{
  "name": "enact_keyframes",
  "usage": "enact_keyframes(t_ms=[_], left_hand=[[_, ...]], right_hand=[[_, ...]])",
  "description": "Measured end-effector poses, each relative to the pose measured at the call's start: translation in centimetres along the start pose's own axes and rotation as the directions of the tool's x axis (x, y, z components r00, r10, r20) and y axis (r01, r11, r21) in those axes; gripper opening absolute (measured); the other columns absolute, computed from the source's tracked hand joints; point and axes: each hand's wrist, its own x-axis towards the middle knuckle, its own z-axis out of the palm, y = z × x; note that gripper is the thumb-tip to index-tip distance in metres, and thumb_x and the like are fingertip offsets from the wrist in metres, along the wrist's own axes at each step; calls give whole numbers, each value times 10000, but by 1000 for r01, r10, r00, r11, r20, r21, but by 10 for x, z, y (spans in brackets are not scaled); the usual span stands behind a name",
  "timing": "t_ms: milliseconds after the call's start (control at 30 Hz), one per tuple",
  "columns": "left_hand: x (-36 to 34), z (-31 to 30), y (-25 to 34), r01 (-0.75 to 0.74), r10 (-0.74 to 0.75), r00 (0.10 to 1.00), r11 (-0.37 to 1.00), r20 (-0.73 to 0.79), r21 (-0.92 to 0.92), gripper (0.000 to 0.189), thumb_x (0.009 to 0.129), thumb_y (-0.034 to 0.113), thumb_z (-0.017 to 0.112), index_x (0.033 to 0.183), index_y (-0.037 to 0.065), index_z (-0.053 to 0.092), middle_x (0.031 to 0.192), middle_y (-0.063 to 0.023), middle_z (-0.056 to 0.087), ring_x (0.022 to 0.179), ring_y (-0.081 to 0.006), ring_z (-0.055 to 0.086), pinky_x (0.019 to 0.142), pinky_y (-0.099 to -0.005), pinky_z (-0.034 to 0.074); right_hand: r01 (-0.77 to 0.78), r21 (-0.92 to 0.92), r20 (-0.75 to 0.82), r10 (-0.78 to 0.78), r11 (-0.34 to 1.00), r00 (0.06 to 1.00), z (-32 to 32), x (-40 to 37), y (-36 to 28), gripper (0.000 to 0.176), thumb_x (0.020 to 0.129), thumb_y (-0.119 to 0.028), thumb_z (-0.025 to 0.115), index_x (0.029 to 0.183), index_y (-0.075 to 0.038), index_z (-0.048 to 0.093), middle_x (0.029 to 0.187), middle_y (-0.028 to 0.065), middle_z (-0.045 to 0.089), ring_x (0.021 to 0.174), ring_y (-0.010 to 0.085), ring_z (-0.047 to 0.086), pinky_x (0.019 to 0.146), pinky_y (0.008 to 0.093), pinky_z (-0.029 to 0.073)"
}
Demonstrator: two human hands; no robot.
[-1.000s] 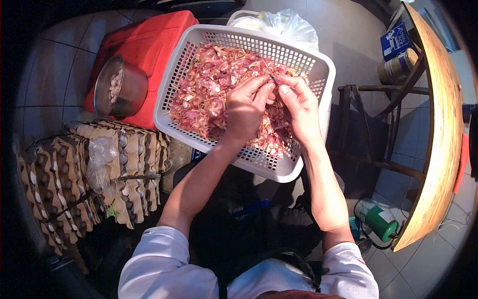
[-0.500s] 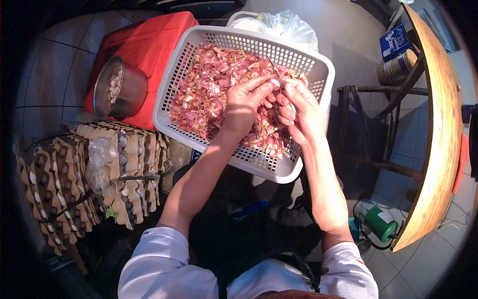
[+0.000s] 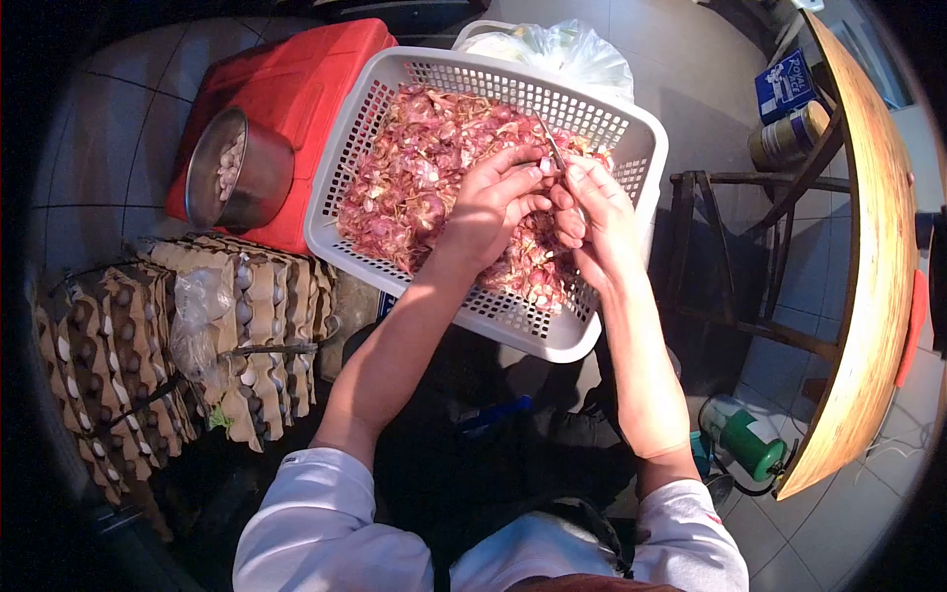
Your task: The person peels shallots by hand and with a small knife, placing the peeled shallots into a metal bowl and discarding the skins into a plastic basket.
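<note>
A grey perforated basket (image 3: 340, 252) holds a heap of reddish shallots (image 3: 424, 212) with loose skins. Over the heap, my left hand (image 3: 493, 202) pinches a small pale shallot (image 3: 546, 166) between thumb and fingers. My right hand (image 3: 597, 207) is closed round a small knife (image 3: 552, 143), whose thin blade points up and away. The blade is right beside the shallot; whether they touch is hard to tell. Most of the knife's handle is hidden by my right fingers.
A metal pot (image 3: 266, 168) with pale pieces rests on a red box (image 3: 316, 84) at the left. Below it stand stacked egg trays (image 3: 261, 326). Behind the basket is a plastic bag (image 3: 582, 59). A wooden tabletop (image 3: 873, 247) and a green canister (image 3: 755, 444) are at the right.
My left hand has turned slightly, its fingers shifting around the shallot. The knife blade has tilted and dropped a little. Both hands stay over the basket.
</note>
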Motion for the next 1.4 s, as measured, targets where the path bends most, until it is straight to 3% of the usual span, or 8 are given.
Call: enact_keyframes(t_ms=[400, 433, 533, 567, 667, 1000, 1200, 1400], left_hand=[[0, 0, 3, -41, 43, 998, 999, 45, -34, 259, 938, 32, 540, 1194, 2, 509, 1042, -106, 635, 922, -162, 618, 749, -264, 512], [0, 0, 3, -49, 50, 998, 998, 47, -35, 263, 938, 31, 542, 1198, 3, 508, 1048, -107, 635, 926, -162, 617, 750, -263, 514], [0, 0, 5, -87, 87, 996, 996, 20, 15, 263, 938, 28, 545, 1197, 6, 509, 1058, -104, 636, 939, -157, 616, 762, -260, 517], [1, 0, 6, -95, 95, 995, 995, 30, 14, 260, 937, 28, 547, 1194, 7, 510, 1058, -103, 636, 939, -156, 616, 765, -261, 518], [1, -3, 7, -113, 112, 992, 994, 59, 12, 247, 936, 29, 553, 1179, 9, 516, 1049, -100, 639, 933, -154, 620, 772, -262, 522], [0, -2, 6, -185, 183, 983, 965, 28, 184, 205, 914, -20, 562, 1116, -30, 528, 993, -119, 647, 882, -164, 647, 800, -266, 553], [-4, 10, 5, -159, 162, 987, 971, 0, 177, 203, 916, -12, 564, 1114, -32, 527, 1024, -126, 640, 897, -162, 645, 804, -263, 552], [0, 0, 7, -204, 200, 979, 960, 38, 192, 184, 913, -11, 566, 1095, -27, 543, 1010, -116, 641, 892, -148, 640, 803, -258, 547]], right_hand=[[103, 60, -85, -98, 993, 992, -3, 1, -8, 217, 993, -171, 492, 1160, -35, 516, 729, -11, 493, 488, 23, 365, 412, 161, 285], [94, -24, -33, -95, 995, 995, -12, 1, -11, 305, 981, -163, 517, 1251, -20, 499, 809, 7, 567, 571, 34, 465, 511, 171, 395], [260, -502, -43, -325, 825, 945, -4, 0, -3, 433, 962, -158, 553, 1346, 7, 441, 983, 91, 638, 829, 98, 603, 746, 222, 483], [298, -505, 41, -322, 810, 946, -6, -1, -2, 474, 933, -144, 593, 1362, 3, 455, 1150, 148, 629, 1114, 168, 565, 954, 292, 428], [355, -722, 160, -357, 594, 920, -6, -3, -1, 398, 918, -138, 607, 1291, -16, 544, 1203, 146, 619, 1190, 186, 526, 989, 314, 412], [364, -719, 152, -377, 593, 914, -1, -6, 0, 323, 927, -115, 588, 1234, -17, 603, 1176, 132, 647, 1095, 179, 587, 955, 303, 440], [333, -575, 87, -350, 747, 933, -4, -3, -1, 340, 936, -119, 574, 1253, 2, 581, 1174, 132, 632, 1091, 181, 574, 959, 294, 432], [385, -648, 179, -360, 657, 916, 1, -8, -3, 353, 931, -119, 587, 1264, -4, 572, 1165, 115, 640, 1080, 167, 578, 952, 291, 436]])
